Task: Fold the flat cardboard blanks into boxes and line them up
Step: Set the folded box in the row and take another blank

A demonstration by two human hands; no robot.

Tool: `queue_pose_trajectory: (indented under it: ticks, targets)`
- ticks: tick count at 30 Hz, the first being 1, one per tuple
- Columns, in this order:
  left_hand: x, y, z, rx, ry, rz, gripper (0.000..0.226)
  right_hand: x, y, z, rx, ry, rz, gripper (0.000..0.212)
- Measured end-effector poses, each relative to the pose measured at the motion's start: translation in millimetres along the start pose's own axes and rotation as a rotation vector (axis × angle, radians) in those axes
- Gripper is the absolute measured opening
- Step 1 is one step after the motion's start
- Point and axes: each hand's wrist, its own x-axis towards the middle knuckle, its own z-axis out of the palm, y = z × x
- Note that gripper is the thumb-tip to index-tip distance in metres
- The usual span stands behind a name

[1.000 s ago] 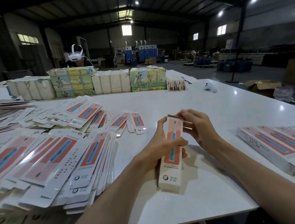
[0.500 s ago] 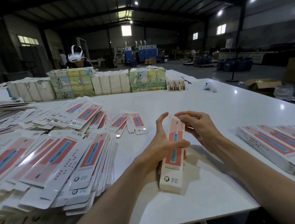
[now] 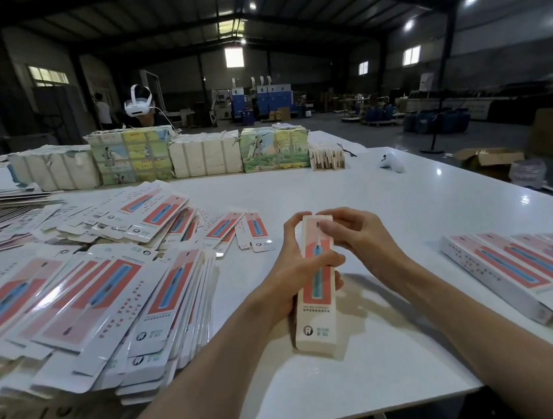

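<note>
I see a folded toothbrush box at frame centre, long axis running near-to-far, logo end toward me, left hand gripping its middle, right hand pinching the far end

Our two bare arms reach in from the bottom and meet in the middle. Our left hand wraps round the box, with the thumb lying across its front and one finger pointing up along its side. Our right hand curls its fingers over the far end of the box, fingertips pressing on it. Both hands are close together.
</note>
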Motion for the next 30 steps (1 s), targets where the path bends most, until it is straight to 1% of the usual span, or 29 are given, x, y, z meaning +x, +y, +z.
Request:
queue_pose_trajectory:
  ticks: [5,8,10,12,13,15,16,17,20,21,22,24,25,27,28,30]
  targets:
    - [-2.6,0.9,2.3,-0.023,-0.01,-0.006,0.086,-0.2,3.4,-1.9,-0.044,0.044,-0.05,0.014]
    - [-0.6,0.5,5.4,-0.064,0.002,-0.019,0.091,-0.6,6.2,0.5,-0.081,0.064,-0.033,0.019]
    - [1.9,1.4,7.7,-0.142,0.038,-0.052,0.089,0.4,5.0,1.1,-0.212,0.071,-0.036,0.027]
    - [3.3,1.8,7.8,-0.159,0.075,-0.071,0.08,1.3,5.7,1.0,-0.433,0.076,-0.105,0.03]
    - [3.3,1.7,7.8,-0.177,0.085,-0.065,0.071,0.7,7.4,1.7,-0.519,0.071,-0.156,0.028]
    - [3.0,1.6,7.1,-0.261,0.109,-0.043,0.053,-2.5,9.1,6.2,-0.605,0.023,-0.239,0.027]
    - [3.2,2.0,6.8,-0.304,0.129,-0.041,0.05,-4.6,8.7,8.4,-0.631,-0.019,-0.253,0.03]
    - [4.0,3.2,6.5,-0.34,0.156,-0.043,0.049,-6.0,7.1,9.5,-0.665,-0.07,-0.247,0.035]
    - [7.2,6.1,5.9,-0.37,0.191,-0.035,0.042,-7.1,-1.8,10.2,-0.886,-0.231,-0.213,0.066]
    - [7.1,6.2,6.5,-0.354,0.176,-0.023,0.044,-8.6,-2.2,10.5,-0.949,-0.252,-0.215,0.072]
    - [6.7,6.1,7.5,-0.335,0.163,-0.007,0.046,-11.1,-2.0,10.8,-0.98,-0.237,-0.22,0.076]
    - [5.6,4.7,9.0,-0.25,0.168,0.018,0.051,-17.7,-2.4,8.5,-0.993,-0.153,-0.245,0.074]
    - [4.4,4.0,9.0,-0.165,0.162,0.028,0.051,-20.2,-3.6,4.1,-1.006,-0.111,-0.251,0.073]
    - [1.8,0.9,8.6,0.1,0.118,0.054,0.05,-23.1,-8.5,-12.0,-1.061,-0.048,-0.209,0.069]
    - [1.7,-3.3,7.7,0.271,0.094,0.079,0.044,-24.4,-11.2,-23.1,-1.099,-0.029,-0.158,0.068]
    - [0.1,-12.9,7.3,0.597,0.036,0.143,0.023,-30.2,-14.4,-47.3,-1.208,0.006,-0.021,0.066]
